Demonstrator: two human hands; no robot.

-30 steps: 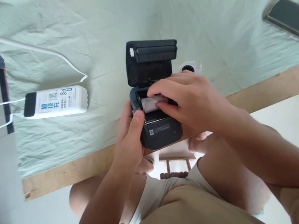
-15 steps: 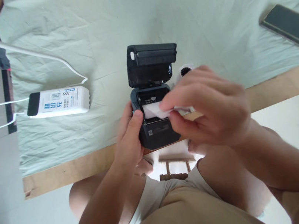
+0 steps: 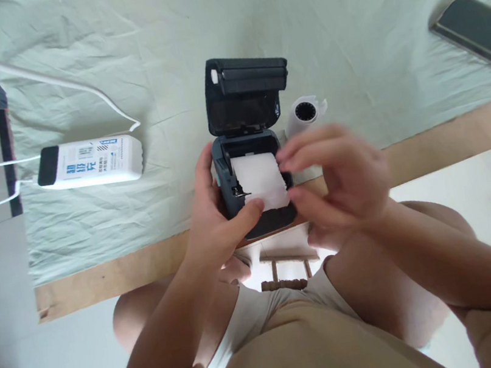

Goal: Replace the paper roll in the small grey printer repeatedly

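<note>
A small dark thermal printer point(image 3: 241, 95) stands at the table's near edge with its lid flipped up and back. White roll paper point(image 3: 260, 175) lies in its bay, the torn end hanging over the front. My left hand point(image 3: 220, 218) grips the printer's left side, its thumb pressing on the paper's loose end. Close by the paper's right edge is my right hand point(image 3: 340, 173), somewhat blurred, thumb and fingers apart with nothing between them. Just beyond it a second white paper roll point(image 3: 302, 115) with a black core rests on the cloth, partly covered by that hand.
To the left lies a white power strip point(image 3: 97, 162) with white cables point(image 3: 69, 84). A dark phone-like slab point(image 3: 477, 35) sits at the far right. Pale green cloth point(image 3: 152, 50) covers the table up to its wooden edge point(image 3: 115, 274). A person's bare limb shows at top left.
My right hand has let go of the paper end and drawn slightly right. The paper now drapes over the printer's front, and my left thumb has moved onto it.
</note>
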